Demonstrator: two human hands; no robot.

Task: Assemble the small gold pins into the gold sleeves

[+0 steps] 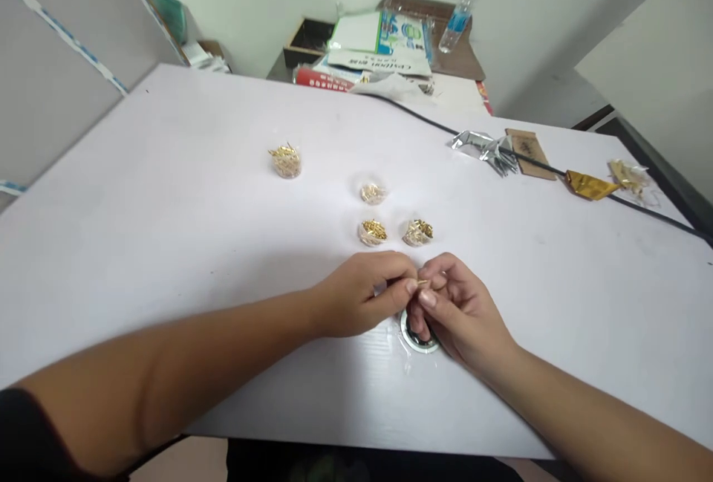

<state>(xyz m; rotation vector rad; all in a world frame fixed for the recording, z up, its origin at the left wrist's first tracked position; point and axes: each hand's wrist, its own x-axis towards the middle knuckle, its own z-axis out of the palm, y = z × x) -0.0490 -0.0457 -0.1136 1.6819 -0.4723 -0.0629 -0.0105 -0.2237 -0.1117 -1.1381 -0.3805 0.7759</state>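
While the left hand (384, 295) pinched a thin gold-coloured pin (422, 282) between thumb and forefinger, the right hand (465, 315) faced it with curled fingers and its thumb tip close to the pin's free end; whether those fingertips gripped the metal as well, I could not tell. The pin was just beyond the dark round disc (415, 341) as seen from the wearer's side, apparently raised off the table (312, 393), and the right hand's lower fingers partly covered that disc. So slight a piece probably weighed almost nothing, and its metallic sheen suggested a stiff, smooth body that would have rolled or slipped under a loose grip rather than squashed. Being so thin, it might have bent if levered sideways, so a light fingertip pinch near one end, in line with its length, seemed the right hold. Similar gold pieces lay in small clear cups: a nearer right cup (412, 240) straight beyond the disc, a nearer left cup (370, 241) beyond it and a little to the left, a third cup (373, 200) farther out on that left side, and a far cup (287, 173) farthest from the disc and well to its left. Those cups looked light and easily tipped.
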